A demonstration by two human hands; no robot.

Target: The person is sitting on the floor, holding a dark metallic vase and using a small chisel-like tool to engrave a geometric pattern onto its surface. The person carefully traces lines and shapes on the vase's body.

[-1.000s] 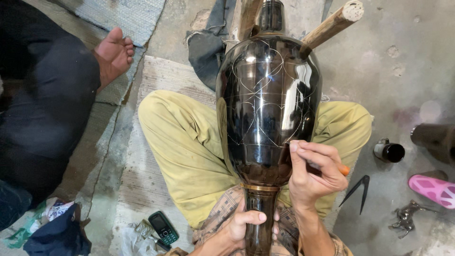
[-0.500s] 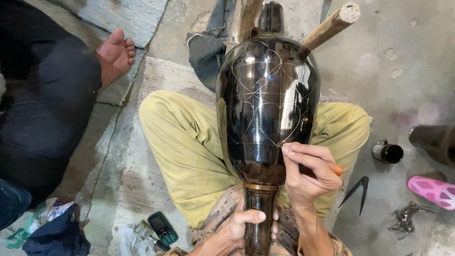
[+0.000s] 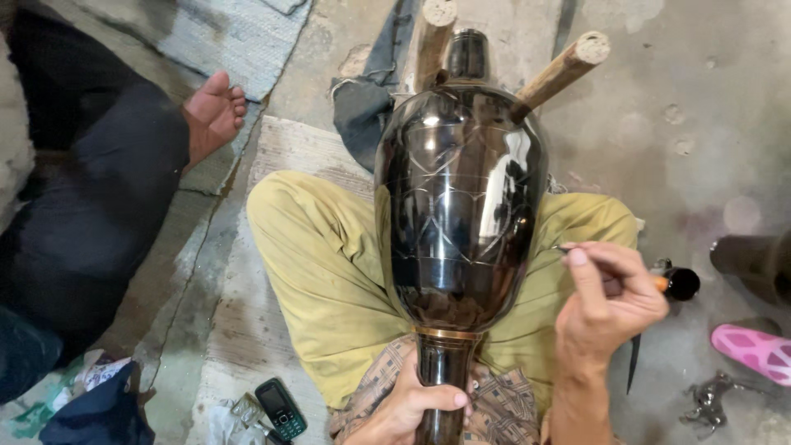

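A person sits cross-legged on a concrete floor, seen from above, with a large glossy black vase [image 3: 461, 198] lying across the lap, its narrow foot toward the viewer and its mouth pointing away.

Nearest the camera, the left hand [image 3: 412, 408] is wrapped tight around the dark stem at the vase foot, just below a copper-coloured band. The right hand [image 3: 606, 309] is pinched closed on a thin engraving tool [image 3: 614, 268] with an orange handle end; its fine tip sits at the right edge of the vase body, and whether it touches the surface is hard to tell.

Judging by the surface, the work is well along: thin scratched lines already form a net of curved, scale-like shapes over the upper and middle body. The lower body near the foot looks plain, though reflections make faint lines there hard to read. The underside and far side of the vase are hidden.

The vase mouth rests between 2 wooden pegs [image 3: 560, 74] farther off. On the floor lie a mobile phone [image 3: 280, 408] at lower left, a dark small cylinder [image 3: 680, 284] partly behind the right hand, and a pink sandal [image 3: 754, 350] cut off at the right edge. Another person's bare foot [image 3: 214, 111] and dark trouser leg occupy the upper left.
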